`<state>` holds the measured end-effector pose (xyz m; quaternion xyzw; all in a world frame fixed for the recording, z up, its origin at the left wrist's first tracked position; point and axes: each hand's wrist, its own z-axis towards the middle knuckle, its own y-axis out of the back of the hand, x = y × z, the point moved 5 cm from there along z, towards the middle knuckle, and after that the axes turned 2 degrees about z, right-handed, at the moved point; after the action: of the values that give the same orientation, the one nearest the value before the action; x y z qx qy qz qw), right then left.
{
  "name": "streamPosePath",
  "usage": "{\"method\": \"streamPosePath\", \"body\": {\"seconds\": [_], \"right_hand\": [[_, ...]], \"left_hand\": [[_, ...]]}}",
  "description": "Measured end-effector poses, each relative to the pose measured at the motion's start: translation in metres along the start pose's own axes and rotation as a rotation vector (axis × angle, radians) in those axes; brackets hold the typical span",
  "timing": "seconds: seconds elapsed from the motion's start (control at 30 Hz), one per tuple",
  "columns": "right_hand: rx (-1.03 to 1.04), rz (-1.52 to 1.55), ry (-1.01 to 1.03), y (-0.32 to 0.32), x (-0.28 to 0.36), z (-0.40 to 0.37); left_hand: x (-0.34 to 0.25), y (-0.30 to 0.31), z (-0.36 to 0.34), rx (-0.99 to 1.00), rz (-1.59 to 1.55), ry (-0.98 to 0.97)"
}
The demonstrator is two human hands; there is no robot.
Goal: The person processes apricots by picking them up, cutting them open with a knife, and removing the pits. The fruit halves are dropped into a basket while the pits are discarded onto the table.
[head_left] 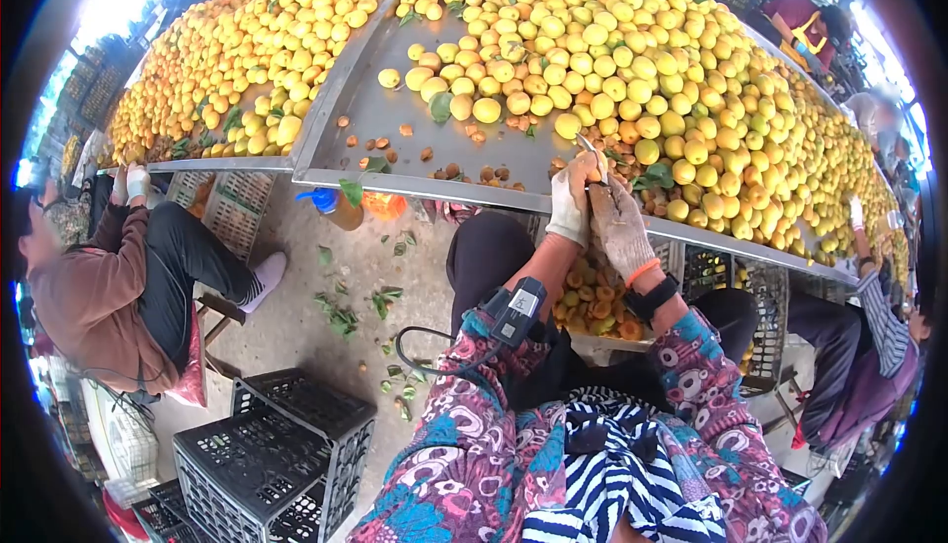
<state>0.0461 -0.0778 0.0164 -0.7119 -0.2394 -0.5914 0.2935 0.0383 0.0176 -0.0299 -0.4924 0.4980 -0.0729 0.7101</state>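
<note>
My left hand (pixel 568 202), in a whitish glove, is closed at the edge of the metal table (pixel 484 191). An orange patch at its fingertips looks like an apricot, mostly hidden by the fingers. Against it, my right hand (pixel 620 222), in a dirtier glove, is closed around a small knife (pixel 585 143) whose thin blade points up and away. Just beyond both hands lies a large heap of yellow apricots (pixel 691 118). Below them, under the table edge, halved apricots (pixel 597 306) fill a container.
Brown pits (pixel 452 170) and leaves lie on the metal surface. Black crates (pixel 267 454) stand at lower left. An orange-brown bottle with a blue cap (pixel 321 199) is under the table edge. Co-workers sit left (pixel 109 286) and right (pixel 849 365).
</note>
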Motion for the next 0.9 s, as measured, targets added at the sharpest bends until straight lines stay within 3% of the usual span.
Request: {"method": "streamPosePath", "body": {"seconds": [0.13,0.2,0.27,0.33,0.47,0.5,0.6,0.7,0.8,0.9], "right_hand": [[0.012,-0.077,-0.014,0.005,0.002,0.003],[0.098,0.085,0.012,0.020,-0.022,0.020],[0.126,-0.030,0.093,0.026,-0.019,0.027],[0.091,-0.414,0.229,0.024,0.013,0.017],[0.007,-0.602,0.242,0.025,0.038,0.010],[-0.006,-0.556,0.343,0.024,0.041,0.006],[0.023,-0.535,0.141,0.025,0.039,0.004],[0.019,-0.759,0.181,0.014,0.043,-0.001],[0.060,-0.728,0.449,0.009,0.036,0.002],[0.054,-0.805,0.388,0.012,0.022,0.010]], "left_hand": [[0.001,0.002,-0.003,-0.087,0.013,0.003],[-0.003,-0.001,-0.003,-0.054,0.021,-0.060],[-0.008,-0.002,-0.002,-0.060,0.136,-0.132],[-0.028,-0.007,-0.005,-0.102,0.365,-0.211],[-0.042,-0.020,-0.014,-0.140,0.233,-0.060],[-0.035,-0.015,-0.010,-0.137,0.166,0.020],[-0.025,-0.006,-0.004,-0.131,-0.013,0.172],[-0.024,-0.010,-0.005,-0.113,0.001,0.150],[-0.021,-0.008,-0.003,-0.112,0.009,0.151],[-0.020,-0.009,-0.002,-0.127,-0.011,0.120]]}}
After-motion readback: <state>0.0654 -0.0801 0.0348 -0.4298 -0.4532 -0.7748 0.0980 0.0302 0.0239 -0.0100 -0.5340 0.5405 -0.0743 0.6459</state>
